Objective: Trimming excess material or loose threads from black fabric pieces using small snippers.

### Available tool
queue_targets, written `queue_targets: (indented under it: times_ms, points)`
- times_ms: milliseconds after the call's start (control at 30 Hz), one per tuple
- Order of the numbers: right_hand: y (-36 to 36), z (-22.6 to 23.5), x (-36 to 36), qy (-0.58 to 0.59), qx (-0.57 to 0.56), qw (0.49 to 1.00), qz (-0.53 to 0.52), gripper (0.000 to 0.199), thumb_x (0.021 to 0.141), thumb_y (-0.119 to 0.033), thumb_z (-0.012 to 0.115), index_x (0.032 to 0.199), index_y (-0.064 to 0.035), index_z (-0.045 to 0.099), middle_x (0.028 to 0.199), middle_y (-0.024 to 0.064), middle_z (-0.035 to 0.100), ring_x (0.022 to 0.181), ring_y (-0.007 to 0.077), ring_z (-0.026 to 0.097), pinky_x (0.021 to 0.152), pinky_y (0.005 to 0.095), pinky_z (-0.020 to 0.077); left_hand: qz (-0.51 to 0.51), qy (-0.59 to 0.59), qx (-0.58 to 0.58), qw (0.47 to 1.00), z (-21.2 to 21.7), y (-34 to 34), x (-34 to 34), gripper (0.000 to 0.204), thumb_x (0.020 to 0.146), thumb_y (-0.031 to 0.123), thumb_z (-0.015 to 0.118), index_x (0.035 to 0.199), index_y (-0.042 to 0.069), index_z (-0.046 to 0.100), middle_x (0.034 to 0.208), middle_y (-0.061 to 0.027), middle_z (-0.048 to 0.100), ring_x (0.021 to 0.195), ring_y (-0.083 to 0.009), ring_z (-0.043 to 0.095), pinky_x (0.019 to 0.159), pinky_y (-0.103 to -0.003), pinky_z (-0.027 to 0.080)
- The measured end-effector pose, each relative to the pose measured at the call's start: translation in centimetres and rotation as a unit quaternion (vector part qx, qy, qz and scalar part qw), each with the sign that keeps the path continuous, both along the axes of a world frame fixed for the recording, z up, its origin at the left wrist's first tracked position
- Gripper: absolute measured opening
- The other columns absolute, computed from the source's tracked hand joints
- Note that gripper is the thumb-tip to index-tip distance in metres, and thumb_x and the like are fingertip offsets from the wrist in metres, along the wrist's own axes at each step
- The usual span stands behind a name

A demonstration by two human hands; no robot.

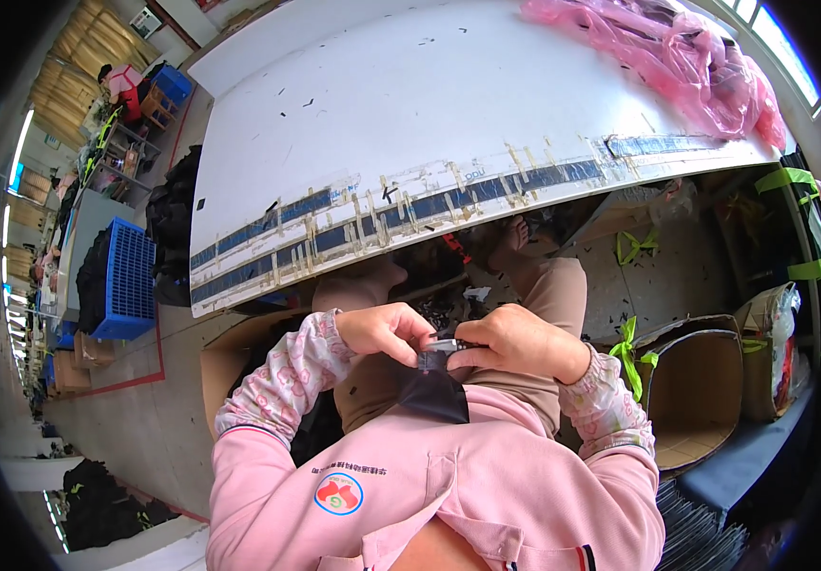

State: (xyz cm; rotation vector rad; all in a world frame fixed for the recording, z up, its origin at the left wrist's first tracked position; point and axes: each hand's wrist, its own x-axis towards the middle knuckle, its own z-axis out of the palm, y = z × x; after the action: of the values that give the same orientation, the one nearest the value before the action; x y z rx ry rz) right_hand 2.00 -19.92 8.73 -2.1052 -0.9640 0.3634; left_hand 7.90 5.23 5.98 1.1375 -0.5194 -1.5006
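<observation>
Above my lap, a small black piece of material [437,395] hangs down from between my two hands, looking like cloth. My left hand [382,333] pinches its upper left edge with thumb and forefinger. Close on the other side, my right hand [523,344] is closed, its thumb and curled fingers at the upper right edge of the same piece. A small silvery-grey thing [443,344] shows between the fingertips; its kind is too small to tell. Both forearms wear patterned sleeve covers.
A large white table [353,114] with taped edges lies ahead, scattered with black scraps. Pink plastic sheeting [686,71] covers its far right. An open cardboard box [691,395] stands at the right, a blue crate [127,278] at the left. Another person [125,90] is far left.
</observation>
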Motion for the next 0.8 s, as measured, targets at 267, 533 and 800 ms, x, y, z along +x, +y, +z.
queue_targets:
  times_ms: [267, 533, 800]
  points:
    - [1.3, -1.3, -1.8, -0.079, 0.052, 0.974, -0.207, 0.038, 0.081, -0.039, 0.07, 0.079, -0.0031, 0.056, 0.06, 0.0123, 0.061, 0.054, 0.032, 0.06, 0.05, 0.0391, 0.0464, 0.384, -0.164, -0.06, 0.907, -0.9, -0.9, -2.6, 0.012, 0.083, 0.0, 0.061, 0.095, -0.001, 0.063, 0.09, -0.0013, 0.064, 0.084, -0.0072, 0.058, 0.081, -0.022, 0.046]
    - [2.3, -1.0, -2.0, -0.122, 0.041, 0.959, -0.252, 0.038, 0.082, -0.039, 0.07, 0.079, -0.0041, 0.055, 0.056, 0.0112, 0.058, 0.05, 0.0303, 0.059, 0.047, 0.0381, 0.0454, 0.397, -0.204, -0.083, 0.891, 0.1, -1.9, -3.8, 0.011, 0.086, -0.001, 0.06, 0.098, -0.002, 0.061, 0.094, -0.0007, 0.059, 0.086, -0.0068, 0.055, 0.082, -0.023, 0.046]
    - [1.8, -0.4, -2.5, -0.056, 0.079, 0.968, -0.234, 0.039, 0.084, -0.038, 0.069, 0.076, -0.0022, 0.055, 0.056, 0.0133, 0.057, 0.05, 0.0329, 0.058, 0.047, 0.0396, 0.0445, 0.386, -0.217, -0.085, 0.893, 0.3, -1.8, -4.5, 0.009, 0.087, -0.002, 0.061, 0.096, -0.002, 0.06, 0.094, 0.0, 0.056, 0.088, -0.0064, 0.053, 0.082, -0.022, 0.045]
